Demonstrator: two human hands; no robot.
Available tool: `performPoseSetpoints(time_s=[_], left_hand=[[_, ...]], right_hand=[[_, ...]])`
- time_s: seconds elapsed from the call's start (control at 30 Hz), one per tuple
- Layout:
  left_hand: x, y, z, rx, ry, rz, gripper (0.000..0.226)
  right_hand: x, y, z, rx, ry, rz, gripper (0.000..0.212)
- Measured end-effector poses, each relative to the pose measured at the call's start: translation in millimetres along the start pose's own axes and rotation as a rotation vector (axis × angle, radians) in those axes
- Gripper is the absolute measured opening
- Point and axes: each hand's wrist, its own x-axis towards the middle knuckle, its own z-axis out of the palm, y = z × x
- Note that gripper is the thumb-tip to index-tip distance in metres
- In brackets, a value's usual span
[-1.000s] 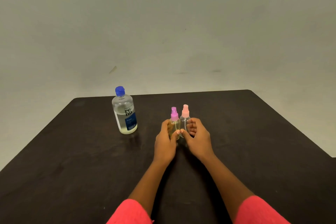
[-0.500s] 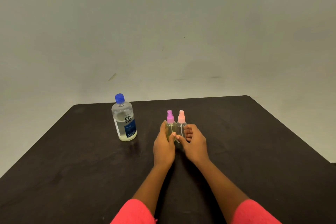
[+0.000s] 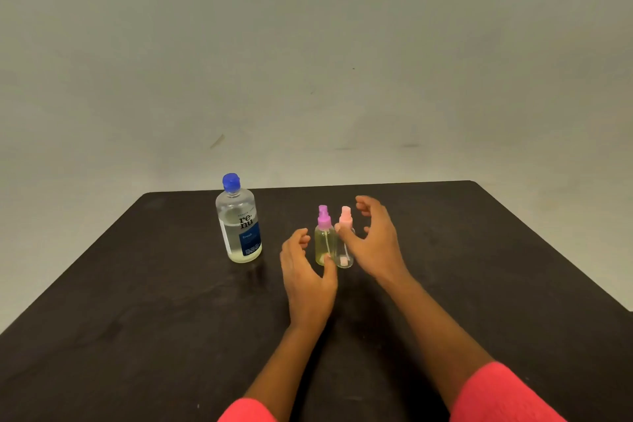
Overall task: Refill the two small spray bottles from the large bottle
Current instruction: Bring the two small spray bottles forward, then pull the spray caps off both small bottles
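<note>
Two small clear spray bottles stand upright side by side near the middle of the dark table [image 3: 137,301]. The one with the purple cap [image 3: 324,243] holds yellowish liquid; the one with the pink cap [image 3: 344,247] stands just to its right and looks nearly empty. My left hand [image 3: 306,274] is open just left of the purple-capped bottle, fingers spread, holding nothing. My right hand [image 3: 375,240] is open to the right of the pink-capped bottle, its thumb in front of it. The large clear bottle [image 3: 239,219], with a blue cap and blue label, stands upright farther left.
The table's far edge runs just behind the bottles, with a plain pale wall beyond. Its right edge slants toward me. Pink sleeves cover both of my upper arms at the bottom of the view.
Both hands were closed around the two small bottles; now they have let go and spread apart, the right hand lifting. The bottles stay standing in place.
</note>
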Motion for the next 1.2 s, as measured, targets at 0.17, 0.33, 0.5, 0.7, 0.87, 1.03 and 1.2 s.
performPoseSetpoints(time_s=[0.17, 0.33, 0.5, 0.7, 0.87, 1.03, 1.2], left_hand=[[-9, 1, 4, 0.061, -0.116, 0.227, 0.055], [-9, 4, 4, 0.042, -0.132, 0.214, 0.06], [-16, 14, 6, -0.037, -0.142, 0.062, 0.063], [-12, 14, 12, 0.0, -0.205, -0.047, 0.06], [-13, 12, 12, 0.01, -0.235, -0.046, 0.048], [-15, 11, 7, 0.017, -0.207, -0.049, 0.045], [-15, 9, 6, 0.009, -0.168, -0.067, 0.044]], right_hand=[[19, -14, -15, -0.272, -0.16, -0.005, 0.028], [18, -32, -30, -0.317, -0.168, 0.026, 0.022], [12, -50, -35, -0.411, -0.276, 0.021, 0.021], [6, -50, -28, -0.441, -0.331, 0.066, 0.016], [5, -55, -40, -0.412, -0.395, 0.049, 0.013], [18, -75, -64, -0.009, -0.183, 0.099, 0.017], [33, -75, -82, 0.31, 0.078, 0.153, 0.005]])
